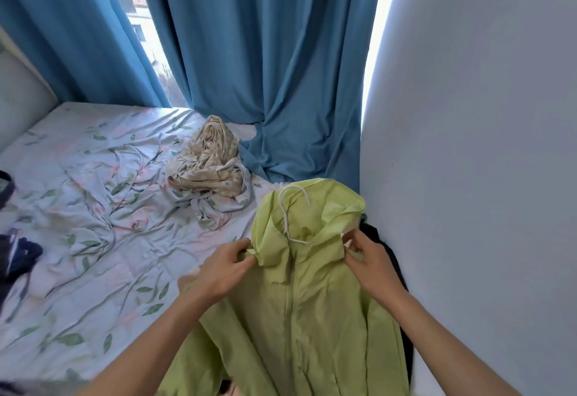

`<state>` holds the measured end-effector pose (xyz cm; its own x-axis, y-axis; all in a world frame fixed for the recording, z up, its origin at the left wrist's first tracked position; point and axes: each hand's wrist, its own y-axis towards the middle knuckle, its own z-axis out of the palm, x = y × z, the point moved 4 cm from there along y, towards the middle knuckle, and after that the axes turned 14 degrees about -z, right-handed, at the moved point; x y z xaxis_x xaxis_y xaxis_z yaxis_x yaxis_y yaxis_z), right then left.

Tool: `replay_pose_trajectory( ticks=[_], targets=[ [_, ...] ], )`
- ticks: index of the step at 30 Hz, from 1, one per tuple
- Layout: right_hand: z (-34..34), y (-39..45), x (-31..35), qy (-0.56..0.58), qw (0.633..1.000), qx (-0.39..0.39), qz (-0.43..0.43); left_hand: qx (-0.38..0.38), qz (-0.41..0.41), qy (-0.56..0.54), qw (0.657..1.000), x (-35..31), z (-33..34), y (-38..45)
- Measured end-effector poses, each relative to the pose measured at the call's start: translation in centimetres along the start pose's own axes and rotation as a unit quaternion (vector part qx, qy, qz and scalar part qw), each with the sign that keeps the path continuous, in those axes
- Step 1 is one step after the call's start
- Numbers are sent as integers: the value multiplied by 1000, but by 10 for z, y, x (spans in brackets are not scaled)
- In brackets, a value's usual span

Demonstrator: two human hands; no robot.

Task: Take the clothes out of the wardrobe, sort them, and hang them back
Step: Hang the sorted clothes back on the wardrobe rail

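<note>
You hold a lime-green hooded jacket (299, 295) by its shoulders over the near right part of the bed (93, 208). The cloth is thin and smooth, with a light crinkle, and a zip runs straight down the front. Your left hand (223, 270) pinches a bunched fold of the jacket's left shoulder between curled fingers and thumb. Your right hand (370, 259) grips the other shoulder the same way, fingers curled into the fabric near a pale strip that may be the end of the hanger. The white hanger (292, 213) is slim and round in section; its curved hook lies against the slack hood and its neck drops into the collar. The hanger's arms are hidden inside the jacket, so how it sits in the shoulders cannot be told.

Behind your right wrist a dark garment (387, 252) lies against the pale wall (468, 145), partly covered by the jacket.

The bedsheet is pale, printed with green leaves and pink marks, and much creased. On it, near the window, sits a crumpled beige dotted cloth (207, 158), heaped into a soft twisted mound. Heavy blue curtains (265, 52) hang in long folds behind it, one pooling on the bed's far edge. Dark clothing (17, 255) lies at the left edge of the bed.
</note>
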<state>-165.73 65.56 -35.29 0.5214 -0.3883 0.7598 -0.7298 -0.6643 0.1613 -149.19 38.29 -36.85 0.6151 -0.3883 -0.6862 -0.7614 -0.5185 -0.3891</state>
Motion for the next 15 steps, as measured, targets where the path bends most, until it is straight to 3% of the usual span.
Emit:
replay_pose_trajectory(
  ticks=[6, 10, 15],
  targets=[
    [24, -19, 169, 39, 992, -55, -108, -53, -34, -56, 996, 35, -125, -133],
    [50, -11, 268, -16, 975, -1, -222, -96, -58, -111, 987, 62, -197, -210],
    [91, 23, 367, -44, 913, 104, -392, -162, -95, -184, 965, 94, -264, -269]
  ],
)
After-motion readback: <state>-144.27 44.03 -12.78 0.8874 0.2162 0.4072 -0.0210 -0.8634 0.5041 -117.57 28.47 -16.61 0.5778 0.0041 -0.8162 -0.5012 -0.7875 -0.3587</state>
